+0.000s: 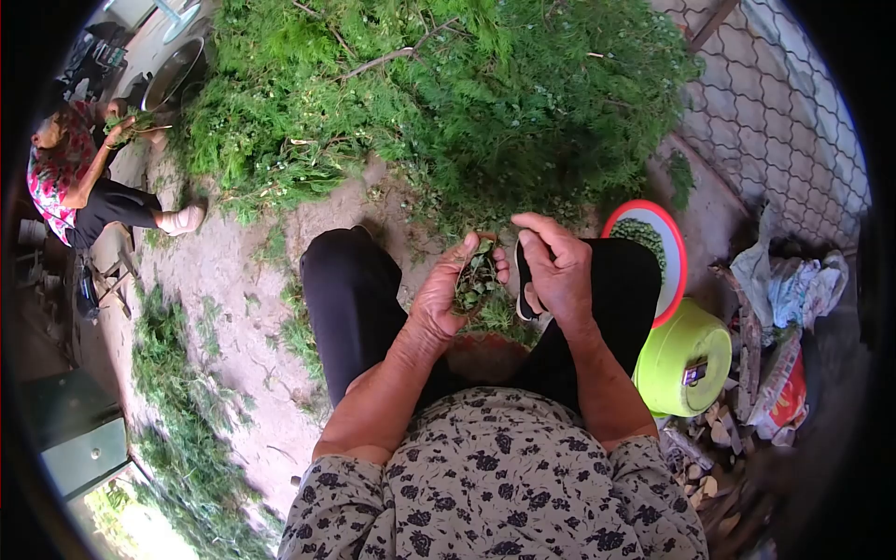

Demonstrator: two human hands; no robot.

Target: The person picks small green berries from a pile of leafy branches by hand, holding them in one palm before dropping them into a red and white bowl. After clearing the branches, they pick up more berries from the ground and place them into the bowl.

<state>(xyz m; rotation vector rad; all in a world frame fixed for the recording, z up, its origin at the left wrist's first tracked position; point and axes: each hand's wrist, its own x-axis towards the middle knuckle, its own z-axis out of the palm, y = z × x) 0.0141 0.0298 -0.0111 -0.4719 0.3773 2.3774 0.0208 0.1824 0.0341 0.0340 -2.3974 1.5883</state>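
Note:
My left hand (442,291) is closed around a small bunch of green cypress sprigs (478,278) in front of my lap. Bits of leaf and stem show between its thumb and fingers. Just to the right, apart from the sprigs, is my right hand (562,278). Its fingers are curled in and the index finger points left; whatever they hold, if anything, is hidden. Beyond both hands lies a large heap of cut cypress branches (420,103). By my right knee stands a white bowl with a red rim (682,266), holding many small green cones (642,238).
A lime-green plastic tub (691,364) lies beside the bowl. Firewood (723,429) and plastic bags (793,289) are at the right, near a patterned wall (775,121). More greenery (182,401) lies at the left. Another person (84,177) sits at the far left, handling sprigs.

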